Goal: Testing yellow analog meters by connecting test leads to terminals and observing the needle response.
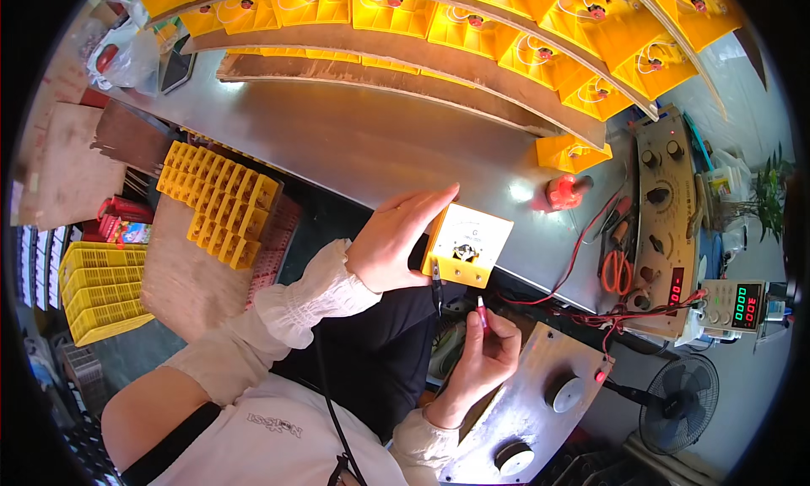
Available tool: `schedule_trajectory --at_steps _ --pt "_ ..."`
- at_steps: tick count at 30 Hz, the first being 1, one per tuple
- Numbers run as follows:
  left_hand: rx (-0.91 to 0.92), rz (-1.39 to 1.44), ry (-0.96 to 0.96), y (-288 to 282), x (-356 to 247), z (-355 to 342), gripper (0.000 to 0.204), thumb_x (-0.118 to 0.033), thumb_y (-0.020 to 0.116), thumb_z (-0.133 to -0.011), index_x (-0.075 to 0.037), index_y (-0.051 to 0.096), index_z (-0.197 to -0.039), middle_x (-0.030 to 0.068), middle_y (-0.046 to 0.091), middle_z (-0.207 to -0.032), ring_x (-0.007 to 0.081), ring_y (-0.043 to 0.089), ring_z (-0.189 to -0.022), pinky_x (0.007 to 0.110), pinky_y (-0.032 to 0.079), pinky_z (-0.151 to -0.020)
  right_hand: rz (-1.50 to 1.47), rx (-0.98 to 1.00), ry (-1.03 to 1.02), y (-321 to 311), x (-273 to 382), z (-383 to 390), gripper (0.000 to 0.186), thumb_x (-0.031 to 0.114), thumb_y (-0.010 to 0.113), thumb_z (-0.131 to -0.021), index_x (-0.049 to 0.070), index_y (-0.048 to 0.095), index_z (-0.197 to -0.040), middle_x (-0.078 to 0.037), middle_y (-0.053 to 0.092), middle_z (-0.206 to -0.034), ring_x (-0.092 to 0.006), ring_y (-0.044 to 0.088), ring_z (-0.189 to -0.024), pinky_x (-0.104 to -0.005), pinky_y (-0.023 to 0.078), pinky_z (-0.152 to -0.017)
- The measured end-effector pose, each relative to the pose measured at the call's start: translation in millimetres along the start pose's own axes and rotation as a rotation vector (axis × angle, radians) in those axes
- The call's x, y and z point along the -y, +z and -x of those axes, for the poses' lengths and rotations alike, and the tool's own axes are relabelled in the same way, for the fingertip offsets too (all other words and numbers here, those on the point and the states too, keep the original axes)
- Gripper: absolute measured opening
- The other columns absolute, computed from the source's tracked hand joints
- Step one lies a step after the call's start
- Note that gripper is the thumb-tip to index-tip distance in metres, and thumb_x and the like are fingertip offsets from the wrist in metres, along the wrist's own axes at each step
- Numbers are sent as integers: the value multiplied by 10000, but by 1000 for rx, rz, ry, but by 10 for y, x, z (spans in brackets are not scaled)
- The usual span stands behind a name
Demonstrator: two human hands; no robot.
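Observation:
My left hand is closed on a yellow-cased panel meter with a white dial and a small mechanism at its middle, held face up near the bench's front edge. A black clip lead is at the meter's lower left terminal. My right hand pinches a red probe or clip, its tip pointing up just below the meter, apparently apart from it.
Shelves of yellow cases line the steel bench. Right are a red bottle, orange scissors, instrument box, power supply and fan. Left are stacked yellow parts and crates. Below, a metal plate.

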State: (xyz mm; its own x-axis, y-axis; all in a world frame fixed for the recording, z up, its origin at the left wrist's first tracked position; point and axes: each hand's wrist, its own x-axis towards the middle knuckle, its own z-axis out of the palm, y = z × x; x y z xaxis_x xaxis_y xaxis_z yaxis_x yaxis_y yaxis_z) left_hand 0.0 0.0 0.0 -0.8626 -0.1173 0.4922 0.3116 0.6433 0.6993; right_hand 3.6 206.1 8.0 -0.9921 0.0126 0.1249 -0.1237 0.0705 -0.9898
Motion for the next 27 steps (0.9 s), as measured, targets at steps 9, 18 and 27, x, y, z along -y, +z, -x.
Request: schedule_trajectory --at_steps 9,18,27 --pt "-3 -7 -24 16 -31 -30 1238 -131 909 -504 -71 218 -1529 170 505 -1373 342 515 -1240 436 378 -1060 476 119 -323 27 56 -267 149 -51 762 -792 -27 618 -822 -102 664 -785 -143 636 -676 -251 504 -602" --pt "6 -19 -33 14 -44 -30 1276 -123 924 -478 -77 211 -1536 171 487 -1400 345 506 -1259 452 378 -1055 356 -12 -193 129 -36 -186 130 -36 764 -798 -39 636 -818 -119 677 -788 -160 664 -690 -258 503 -596" --pt "-32 -65 6 -64 -29 -92 1276 -114 923 -475 -83 216 -1536 168 469 -1417 342 500 -1261 451 371 -1062 402 30 -170 216 130 -273 128 -14 763 -807 -36 638 -818 -118 677 -780 -145 644 -654 -256 493 -588"
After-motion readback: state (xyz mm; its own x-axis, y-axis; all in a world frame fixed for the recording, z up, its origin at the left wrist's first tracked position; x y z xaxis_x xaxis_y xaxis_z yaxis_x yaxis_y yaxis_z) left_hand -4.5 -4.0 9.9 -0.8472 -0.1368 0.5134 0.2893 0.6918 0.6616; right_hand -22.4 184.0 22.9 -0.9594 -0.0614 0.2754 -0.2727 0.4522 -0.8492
